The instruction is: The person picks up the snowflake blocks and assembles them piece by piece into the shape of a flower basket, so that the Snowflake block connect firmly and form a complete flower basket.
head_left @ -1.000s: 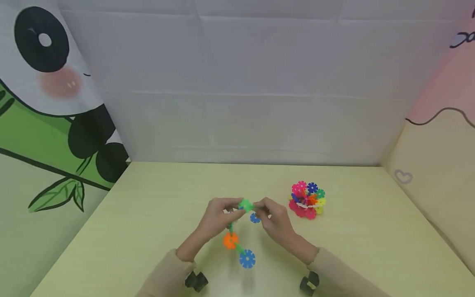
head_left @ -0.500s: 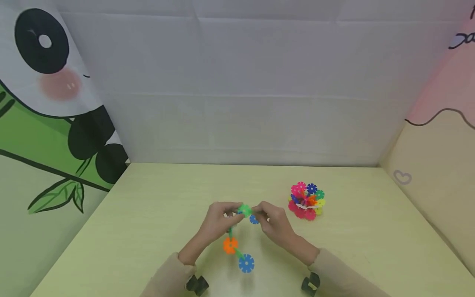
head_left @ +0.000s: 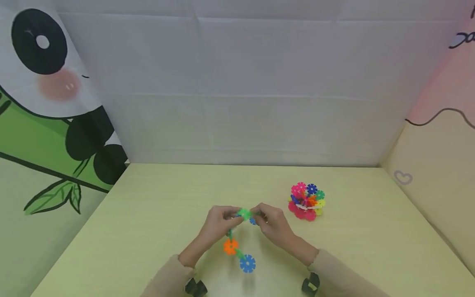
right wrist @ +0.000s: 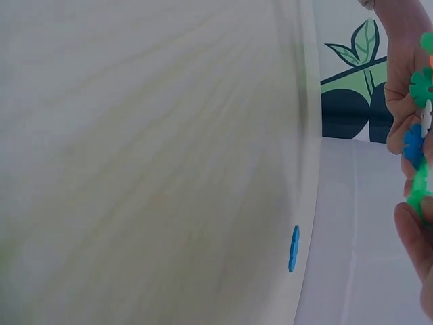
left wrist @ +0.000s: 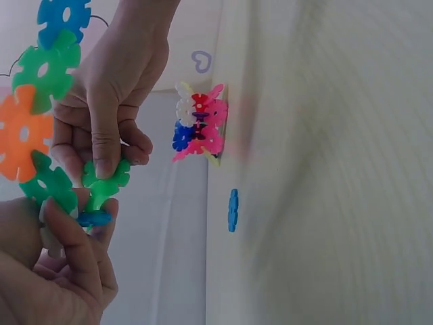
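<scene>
Both hands hold up a chain of notched plastic snowflake discs. My left hand (head_left: 219,226) grips it near its upper end, where a blue disc (left wrist: 95,219) and a white one show by the fingers. From there hang a green disc (left wrist: 51,184), an orange disc (head_left: 231,246) and a large blue end disc (head_left: 247,263), joined by another green disc (left wrist: 47,71). My right hand (head_left: 275,222) pinches a light green disc (left wrist: 106,177) between thumb and fingers. It stands against a second light green piece (left wrist: 101,195) that meets the blue disc at the left fingertips.
A loose blue disc (left wrist: 233,210) is on the table (head_left: 167,198) just beyond the hands. Farther right sits a multicoloured cluster of joined snowflake discs (head_left: 306,202). A white cloth wall (head_left: 237,95) rises behind the table, with printed panels at both sides.
Both hands and the chain have come slightly lower in the head view. The right fingers stay at the light green discs, and the cluster has not moved.
</scene>
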`<state>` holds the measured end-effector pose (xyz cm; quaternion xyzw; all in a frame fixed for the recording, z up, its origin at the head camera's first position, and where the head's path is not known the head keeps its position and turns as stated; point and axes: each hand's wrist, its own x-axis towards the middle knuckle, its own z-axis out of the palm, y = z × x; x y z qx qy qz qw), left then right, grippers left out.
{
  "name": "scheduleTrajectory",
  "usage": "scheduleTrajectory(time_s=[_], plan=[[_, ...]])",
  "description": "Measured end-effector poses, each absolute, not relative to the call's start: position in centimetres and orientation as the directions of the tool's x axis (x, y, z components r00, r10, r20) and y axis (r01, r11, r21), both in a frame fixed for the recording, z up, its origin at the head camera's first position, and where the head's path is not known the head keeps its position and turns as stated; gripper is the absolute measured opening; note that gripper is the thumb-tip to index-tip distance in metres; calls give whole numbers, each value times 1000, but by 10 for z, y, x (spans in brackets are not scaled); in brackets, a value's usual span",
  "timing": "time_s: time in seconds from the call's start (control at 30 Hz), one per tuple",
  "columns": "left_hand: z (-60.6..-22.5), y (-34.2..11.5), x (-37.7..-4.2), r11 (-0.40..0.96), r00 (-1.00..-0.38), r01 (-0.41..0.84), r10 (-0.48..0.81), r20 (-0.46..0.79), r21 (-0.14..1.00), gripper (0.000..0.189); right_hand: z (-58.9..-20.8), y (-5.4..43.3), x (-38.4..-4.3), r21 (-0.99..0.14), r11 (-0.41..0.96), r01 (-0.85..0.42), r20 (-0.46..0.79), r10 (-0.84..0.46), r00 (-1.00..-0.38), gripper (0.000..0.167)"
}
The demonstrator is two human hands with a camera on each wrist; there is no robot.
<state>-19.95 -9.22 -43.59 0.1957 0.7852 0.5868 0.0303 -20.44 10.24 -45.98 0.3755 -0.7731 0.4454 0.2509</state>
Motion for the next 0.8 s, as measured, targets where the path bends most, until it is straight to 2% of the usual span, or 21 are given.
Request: scheduleTrajectory(time_s=[0.2, 0.43, 0.5, 0.67, 0.8], plan=[[-444, -93, -200, 207, -951, 157, 297, 91, 966, 32, -459, 105, -201, -583, 340, -738, 648, -354, -674, 20], [-439, -99, -201, 201, -965, 151, 242, 100, 968, 32, -452, 112, -197, -695, 328, -640, 581, -268, -769, 20], [-436, -99, -200, 197, -960, 161, 257, 107, 967, 33, -449, 113, -197, -694, 327, -642, 576, -284, -767, 20], [-429, -96, -196, 188, -952, 175, 284, 117, 966, 30, -448, 112, -196, -598, 345, -723, 633, -350, -691, 25], [-427, -95, -194, 187, -949, 170, 296, 110, 968, 32, -446, 112, -193, -546, 384, -745, 658, -355, -664, 24]])
